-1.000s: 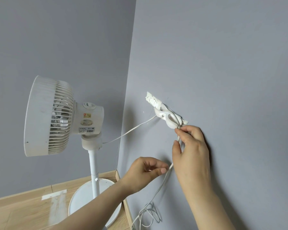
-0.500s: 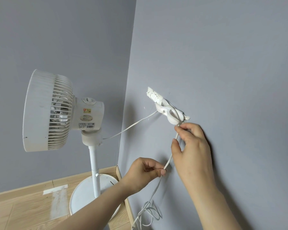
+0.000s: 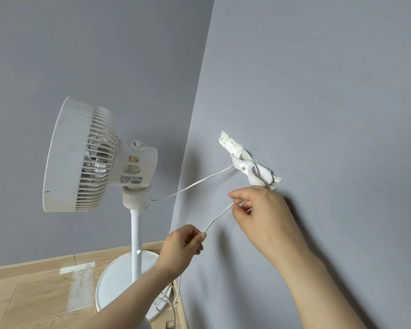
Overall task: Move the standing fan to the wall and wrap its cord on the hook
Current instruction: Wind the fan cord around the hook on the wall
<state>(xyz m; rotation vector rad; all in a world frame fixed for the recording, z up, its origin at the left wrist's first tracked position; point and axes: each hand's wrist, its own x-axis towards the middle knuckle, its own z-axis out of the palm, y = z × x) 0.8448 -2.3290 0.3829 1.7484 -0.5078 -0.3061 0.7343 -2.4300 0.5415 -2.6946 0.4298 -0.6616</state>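
Head: cord (image 3: 217, 217) on wall hook (image 3: 254, 172)

The white fan (image 3: 100, 157) stands upright, left of both hands. Its thin white cord (image 3: 217, 218) is wound on the hook (image 3: 254, 172) just above the right hand (image 3: 263, 217) and stretches between it and the left hand (image 3: 183, 245).

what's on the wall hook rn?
Turns of the white cord are wound on the hook. One strand leads to the fan, and another drops to the right hand, which pinches it. The turns cover much of the hook, so its tip is hidden.
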